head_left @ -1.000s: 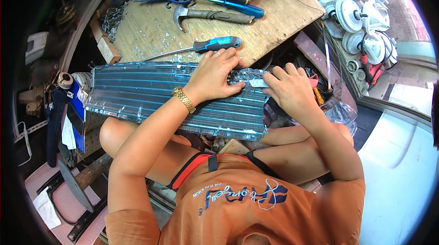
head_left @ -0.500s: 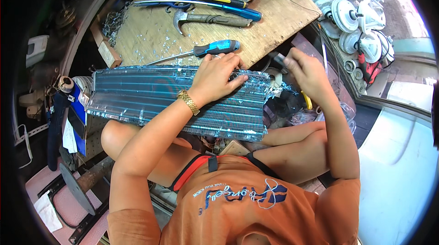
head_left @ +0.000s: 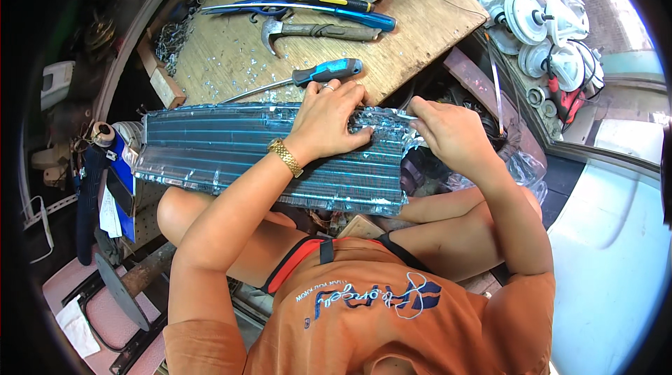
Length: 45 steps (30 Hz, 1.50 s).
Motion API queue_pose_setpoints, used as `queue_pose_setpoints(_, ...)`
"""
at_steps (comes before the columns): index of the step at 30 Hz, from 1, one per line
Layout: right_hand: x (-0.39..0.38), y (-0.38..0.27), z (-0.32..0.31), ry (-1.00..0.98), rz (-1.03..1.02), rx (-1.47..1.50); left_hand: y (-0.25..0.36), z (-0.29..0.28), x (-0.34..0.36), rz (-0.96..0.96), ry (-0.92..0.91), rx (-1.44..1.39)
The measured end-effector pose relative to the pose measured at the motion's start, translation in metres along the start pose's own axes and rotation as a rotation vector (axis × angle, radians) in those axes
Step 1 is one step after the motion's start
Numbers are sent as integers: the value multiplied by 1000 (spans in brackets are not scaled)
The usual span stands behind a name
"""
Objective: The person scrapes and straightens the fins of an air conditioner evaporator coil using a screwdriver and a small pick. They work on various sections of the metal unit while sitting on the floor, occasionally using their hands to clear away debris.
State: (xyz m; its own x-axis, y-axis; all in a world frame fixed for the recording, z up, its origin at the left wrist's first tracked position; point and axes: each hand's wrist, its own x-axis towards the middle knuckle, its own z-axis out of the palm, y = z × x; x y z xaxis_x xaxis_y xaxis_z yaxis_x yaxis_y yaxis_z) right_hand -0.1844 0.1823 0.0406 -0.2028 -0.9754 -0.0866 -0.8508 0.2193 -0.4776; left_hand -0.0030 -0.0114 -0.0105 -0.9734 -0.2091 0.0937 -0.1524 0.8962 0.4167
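Note:
A long finned heat-exchanger coil (head_left: pixel 259 147), dark with shiny metal lines, lies across my lap against the near edge of the wooden board. My left hand (head_left: pixel 329 115) is closed over its far edge, thumb on the fins. At the coil's right end, my right hand (head_left: pixel 448 126) is closed on a short metal tool (head_left: pixel 405 115); its tip meets the torn fins and its kind is hidden by my fingers. Just beyond my left hand a screwdriver (head_left: pixel 329 72) with a blue and black handle lies on the board.
On the wooden board (head_left: pixel 224 46) are metal crumbs, a claw hammer (head_left: pixel 322 30), a long blue-handled tool (head_left: pixel 350 16) and a yellow-black handle (head_left: pixel 329 0). White round plastic parts (head_left: pixel 525 19) and a red tool (head_left: pixel 570 105) stand at right. A metal spool-like piece (head_left: pixel 122 291) stands at lower left.
My right hand has swung left and nearer, bringing the metal tool from beyond the coil's right end onto its torn edge. My left hand stays on the coil.

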Motion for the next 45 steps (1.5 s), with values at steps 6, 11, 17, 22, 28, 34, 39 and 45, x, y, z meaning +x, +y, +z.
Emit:
queue_pose_setpoints(6,7,0,2,-1,-49,-26,-1,1,-1,-16,-1,-27)
queue_pose_setpoints(11,8,5,-6,-23,53,3,-1,-9,-1,6,-50,-86)
queue_pose_setpoints(17,14,5,7,132,109,110,-26,-48,-27,74,61,-338)
queue_pose_setpoints(22,37,7,13,197,-51,-62,-57,-96,-95,-221,175,-209)
queue_pose_setpoints(28,70,23,20,210,-55,-167,-81,-142,-162,-570,230,197)
queue_pose_setpoints(34,90,-2,30,311,-99,-153,-162,-176,-226,-791,158,254)
queue_pose_setpoints(39,87,-53,29,313,-18,-194,-209,-174,-237,-862,-148,277)
queue_pose_setpoints(45,82,-99,25,180,76,-138,-231,-156,-244,-734,-24,160)
